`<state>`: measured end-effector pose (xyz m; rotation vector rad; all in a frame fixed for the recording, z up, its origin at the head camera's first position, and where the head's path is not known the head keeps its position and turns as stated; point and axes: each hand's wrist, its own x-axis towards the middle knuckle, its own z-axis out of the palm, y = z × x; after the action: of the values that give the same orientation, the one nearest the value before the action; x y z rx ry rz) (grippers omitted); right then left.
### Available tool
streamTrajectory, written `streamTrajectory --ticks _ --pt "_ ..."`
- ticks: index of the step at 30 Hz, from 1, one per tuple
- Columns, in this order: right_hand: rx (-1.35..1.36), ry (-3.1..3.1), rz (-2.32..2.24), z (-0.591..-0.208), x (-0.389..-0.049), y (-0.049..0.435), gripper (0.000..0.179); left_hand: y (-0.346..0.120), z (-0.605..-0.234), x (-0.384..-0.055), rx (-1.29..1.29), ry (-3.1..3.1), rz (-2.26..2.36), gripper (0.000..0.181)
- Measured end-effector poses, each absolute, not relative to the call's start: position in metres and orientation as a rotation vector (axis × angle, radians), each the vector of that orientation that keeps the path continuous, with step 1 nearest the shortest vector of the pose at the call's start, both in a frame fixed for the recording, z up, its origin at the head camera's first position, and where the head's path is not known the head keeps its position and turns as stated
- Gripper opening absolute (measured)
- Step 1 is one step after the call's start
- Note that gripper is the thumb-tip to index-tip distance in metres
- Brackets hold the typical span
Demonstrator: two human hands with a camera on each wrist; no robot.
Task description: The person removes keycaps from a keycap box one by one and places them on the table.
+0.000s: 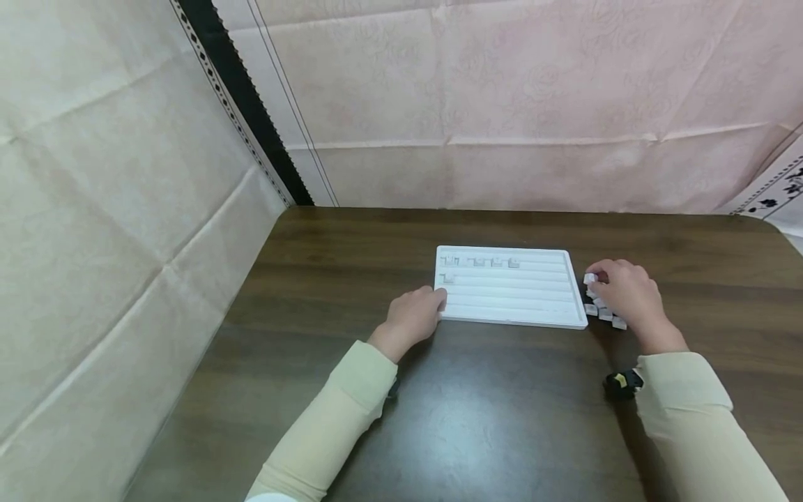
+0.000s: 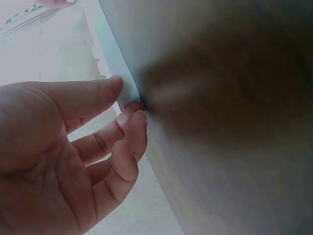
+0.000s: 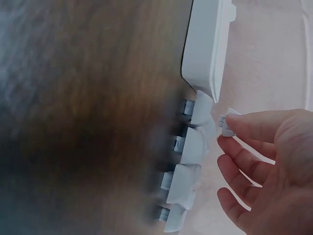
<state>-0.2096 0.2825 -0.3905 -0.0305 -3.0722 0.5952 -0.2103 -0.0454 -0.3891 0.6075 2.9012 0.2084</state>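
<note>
A white tray-like board (image 1: 511,298) with raised horizontal rows lies on the table. Faint grey marks or small pieces sit in its top row, and one more is at the left of the second row. My left hand (image 1: 409,319) grips the board's left edge, thumb on top and fingertips at the side, as the left wrist view shows. Beyond the board's right end, my right hand (image 1: 629,296) pinches a small white block (image 3: 228,128) with a grey stub between thumb and index finger. Just below that hand stand several similar white blocks (image 3: 192,147) with grey stubs.
The brown wooden table (image 1: 477,404) spreads around the board. Pale cloth (image 1: 533,90) hangs behind its far edge, and more pale cloth (image 1: 113,244) is at the left. A black device (image 1: 621,383) sits at the right wrist.
</note>
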Motion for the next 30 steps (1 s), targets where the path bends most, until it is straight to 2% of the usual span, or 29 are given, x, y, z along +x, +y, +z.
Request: streamTrajectory --ticks 9,30 --pt "0.026 -3.137 0.545 -0.396 -0.221 0.283 0.029 -0.047 -0.389 -0.21 0.611 2.901 0.22 0.005" --pt "0.026 -3.235 0.534 -0.39 -0.222 0.282 0.032 -0.047 -0.388 -0.209 0.61 2.887 0.227 0.005"
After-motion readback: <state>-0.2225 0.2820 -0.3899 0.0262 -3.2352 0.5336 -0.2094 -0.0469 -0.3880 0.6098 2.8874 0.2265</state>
